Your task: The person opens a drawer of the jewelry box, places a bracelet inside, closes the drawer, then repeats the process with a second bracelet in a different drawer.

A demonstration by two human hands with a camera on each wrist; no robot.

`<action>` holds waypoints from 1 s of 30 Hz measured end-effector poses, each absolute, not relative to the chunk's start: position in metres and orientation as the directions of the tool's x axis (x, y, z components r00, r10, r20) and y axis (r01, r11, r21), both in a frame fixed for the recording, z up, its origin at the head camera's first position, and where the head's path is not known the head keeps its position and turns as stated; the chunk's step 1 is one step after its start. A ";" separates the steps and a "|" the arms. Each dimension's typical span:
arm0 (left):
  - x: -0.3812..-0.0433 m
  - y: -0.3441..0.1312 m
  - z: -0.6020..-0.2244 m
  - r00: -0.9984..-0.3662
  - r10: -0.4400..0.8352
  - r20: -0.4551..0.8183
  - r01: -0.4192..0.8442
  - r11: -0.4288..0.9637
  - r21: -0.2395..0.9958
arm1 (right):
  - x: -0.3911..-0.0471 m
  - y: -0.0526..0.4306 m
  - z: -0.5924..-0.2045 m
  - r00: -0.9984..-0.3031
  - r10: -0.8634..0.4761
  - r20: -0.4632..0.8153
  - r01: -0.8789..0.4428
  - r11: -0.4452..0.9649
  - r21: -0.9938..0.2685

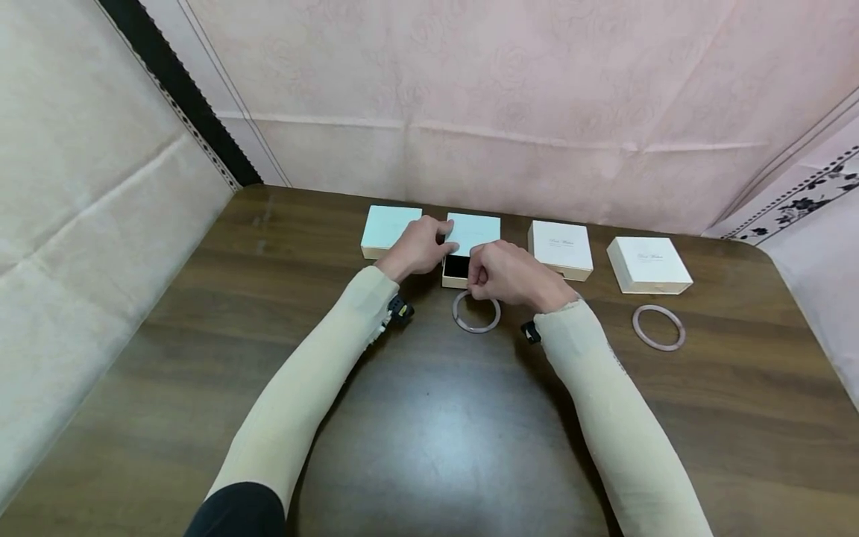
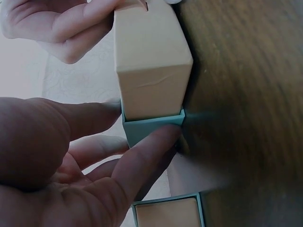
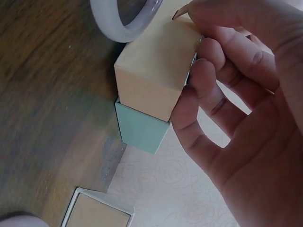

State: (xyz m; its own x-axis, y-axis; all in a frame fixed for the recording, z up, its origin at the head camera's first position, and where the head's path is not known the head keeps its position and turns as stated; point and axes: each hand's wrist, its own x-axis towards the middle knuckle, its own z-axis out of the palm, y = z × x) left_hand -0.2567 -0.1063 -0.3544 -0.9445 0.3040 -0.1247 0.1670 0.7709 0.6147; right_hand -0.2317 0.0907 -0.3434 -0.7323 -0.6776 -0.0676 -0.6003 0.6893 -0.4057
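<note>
A mint-lidded slide box (image 1: 473,228) stands at the back of the table with its cream drawer (image 2: 154,52) partly out, and a black inside shows. My left hand (image 1: 417,247) grips the mint sleeve (image 2: 151,130) between thumb and fingers. At the drawer's front, my right hand (image 1: 508,274) pinches a small pull tab (image 3: 181,11); its other fingers curl beside the box. A pale lilac bangle (image 1: 475,330) lies on the table just in front of the drawer, partly under the right hand in the head view.
Left of the opened box is another mint box (image 1: 391,227), closed. Two white boxes with small print, one nearer (image 1: 562,246) and one farther right (image 1: 649,262), stand to the right. A second bangle (image 1: 661,347) lies before the rightmost box. Pink cloth (image 1: 470,89) hangs behind the wooden table (image 1: 429,418).
</note>
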 end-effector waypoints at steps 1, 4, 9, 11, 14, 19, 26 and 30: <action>-0.257 -0.106 -0.355 -0.944 0.305 -0.124 0.168 0.770 0.615 | -0.232 0.091 -0.344 -0.733 -0.677 -0.065 -0.600 0.688 -0.409; -0.257 -0.106 -0.355 -0.944 0.308 -0.122 0.172 0.771 0.613 | -0.231 0.091 -0.346 -0.732 -0.678 -0.061 -0.600 0.685 -0.413; -0.256 -0.106 -0.356 -0.942 0.311 -0.123 0.175 0.771 0.612 | -0.230 0.092 -0.347 -0.731 -0.679 -0.062 -0.597 0.681 -0.424; -0.256 -0.106 -0.356 -0.942 0.311 -0.128 0.171 0.770 0.615 | -0.229 0.092 -0.347 -0.730 -0.680 -0.064 -0.596 0.680 -0.427; -0.256 -0.106 -0.355 -0.942 0.313 -0.122 0.176 0.769 0.615 | -0.229 0.092 -0.346 -0.732 -0.679 -0.055 -0.600 0.681 -0.420; -0.256 -0.105 -0.352 -0.943 0.315 -0.107 0.185 0.764 0.618 | -0.230 0.093 -0.344 -0.731 -0.682 -0.037 -0.610 0.676 -0.412; -0.257 -0.106 -0.352 -0.943 0.313 -0.118 0.179 0.770 0.612 | -0.228 0.092 -0.343 -0.729 -0.683 -0.043 -0.610 0.677 -0.411; -0.257 -0.106 -0.353 -0.943 0.312 -0.120 0.180 0.775 0.605 | -0.228 0.092 -0.344 -0.726 -0.686 -0.045 -0.614 0.677 -0.406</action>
State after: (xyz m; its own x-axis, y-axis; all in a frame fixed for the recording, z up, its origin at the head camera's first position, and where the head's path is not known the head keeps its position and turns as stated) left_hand -0.2572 -0.1064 -0.3526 -0.9425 0.3119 -0.1197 0.1797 0.7754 0.6053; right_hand -0.2284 0.0924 -0.3440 -0.7259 -0.6863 -0.0455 -0.6142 0.6765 -0.4062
